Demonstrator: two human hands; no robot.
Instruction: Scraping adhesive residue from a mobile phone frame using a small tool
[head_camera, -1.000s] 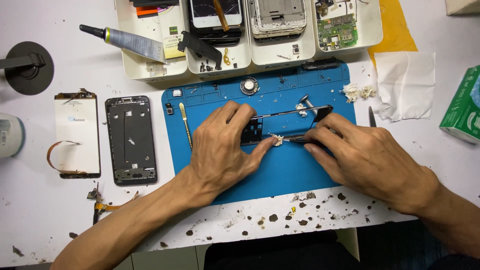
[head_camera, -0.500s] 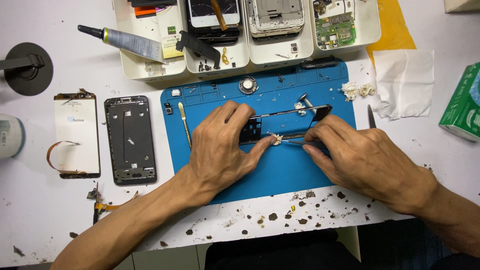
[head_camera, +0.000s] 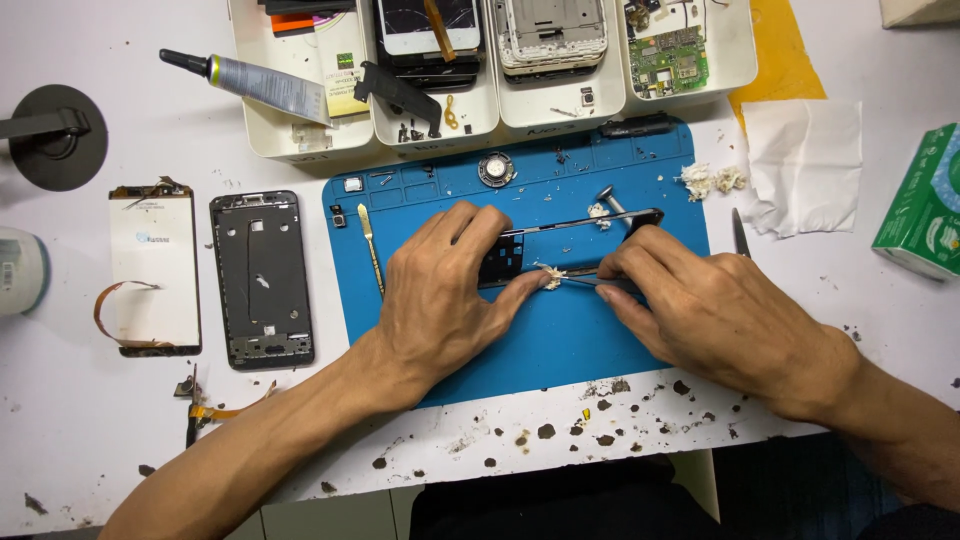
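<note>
Your left hand (head_camera: 440, 290) lies flat, pinning the phone frame (head_camera: 560, 245) at mid-frame; your right hand (head_camera: 720, 310) pinches tweezers (head_camera: 580, 281) against it.

Blue work mat (head_camera: 560, 340); black phone frame (head_camera: 262, 280) left of it; green box (head_camera: 920, 205) and white tissue (head_camera: 805, 165) right of it.

A single head-worn camera looks almost straight down from close above the white table (head_camera: 100, 420); the blue mat (head_camera: 560, 340) sits mid-frame; parts trays (head_camera: 300, 140) line the top edge.
</note>
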